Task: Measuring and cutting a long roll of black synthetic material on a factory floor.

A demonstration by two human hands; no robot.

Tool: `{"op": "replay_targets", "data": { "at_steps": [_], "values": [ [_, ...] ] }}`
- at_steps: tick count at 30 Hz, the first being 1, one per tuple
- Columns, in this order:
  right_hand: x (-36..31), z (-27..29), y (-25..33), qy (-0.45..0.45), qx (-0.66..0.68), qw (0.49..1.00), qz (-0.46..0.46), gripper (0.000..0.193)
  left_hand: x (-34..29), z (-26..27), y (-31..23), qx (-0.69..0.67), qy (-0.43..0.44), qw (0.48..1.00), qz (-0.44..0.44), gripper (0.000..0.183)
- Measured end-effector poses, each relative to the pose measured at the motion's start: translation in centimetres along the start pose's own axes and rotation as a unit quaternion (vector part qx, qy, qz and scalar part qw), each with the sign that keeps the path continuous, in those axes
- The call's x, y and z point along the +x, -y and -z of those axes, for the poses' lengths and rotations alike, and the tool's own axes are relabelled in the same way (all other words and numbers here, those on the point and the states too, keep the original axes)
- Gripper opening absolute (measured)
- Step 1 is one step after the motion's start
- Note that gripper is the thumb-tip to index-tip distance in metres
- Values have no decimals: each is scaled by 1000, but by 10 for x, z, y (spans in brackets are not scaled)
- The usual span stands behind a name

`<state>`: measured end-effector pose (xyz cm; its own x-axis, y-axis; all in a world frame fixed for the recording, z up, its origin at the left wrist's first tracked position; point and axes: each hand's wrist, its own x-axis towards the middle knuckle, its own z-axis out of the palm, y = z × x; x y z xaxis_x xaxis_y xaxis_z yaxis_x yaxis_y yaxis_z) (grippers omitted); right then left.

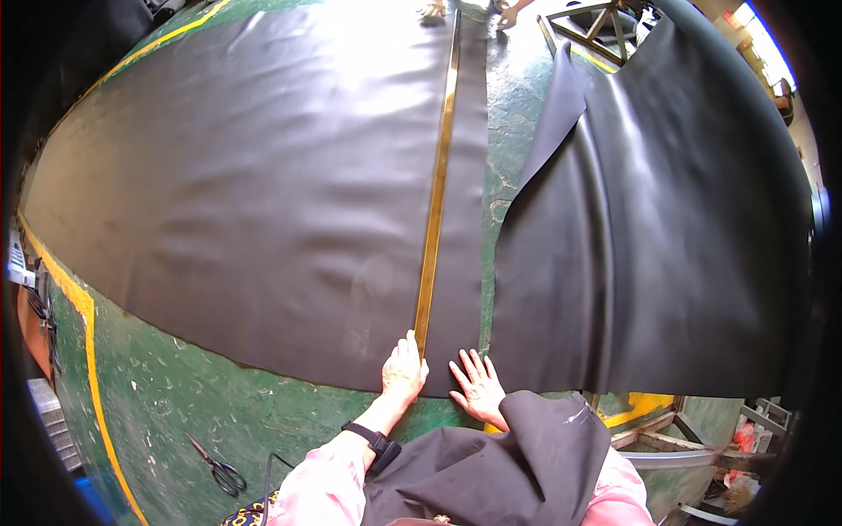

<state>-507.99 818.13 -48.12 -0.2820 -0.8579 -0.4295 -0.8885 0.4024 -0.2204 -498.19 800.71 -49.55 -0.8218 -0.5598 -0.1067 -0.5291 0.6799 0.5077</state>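
Note:
A large dark rubber-like sheet (289,193) lies spread over the green floor. Across it, from near me to the far side, runs a long, narrow, brass-coloured straight bar (434,210). My left hand (403,372) is closed around the near end of this bar, with a finger stretched along it. To its right, my right hand (480,391) rests flat with fingers spread, by the sheet's near right corner. At the far end of the bar are another person's hands (434,10), one on the sheet and one beside it.
A second dark sheet (675,219) lies to the right, its left edge folded over, leaving a strip of green floor (504,149) between. Scissors (226,475) lie on the floor at lower left. Metal frames (596,26) stand far right and near right. Dark cloth (474,473) covers my lap.

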Motion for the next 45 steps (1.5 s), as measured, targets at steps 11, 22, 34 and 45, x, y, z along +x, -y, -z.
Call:
{"op": "replay_targets", "data": {
  "at_steps": [11, 22, 34, 45],
  "values": [
    [10, 3, -1, 16, -1, 1000, -18, 64, 16, 3, 7, -25, 9, 1000, -9, 70],
    [11, 18, 4, 11, 6, 1000, -27, 65, 14, 3, -1, -22, -8, 1000, 9, 73],
    [-114, 210, 46, 115, 377, 888, -237, 40, -137, 228, -30, -61, 207, 929, 299, 37],
    [-315, 390, 51, 149, 510, 699, -479, 32, -319, 491, -11, -258, 122, 743, 606, 29]
  ]
}}
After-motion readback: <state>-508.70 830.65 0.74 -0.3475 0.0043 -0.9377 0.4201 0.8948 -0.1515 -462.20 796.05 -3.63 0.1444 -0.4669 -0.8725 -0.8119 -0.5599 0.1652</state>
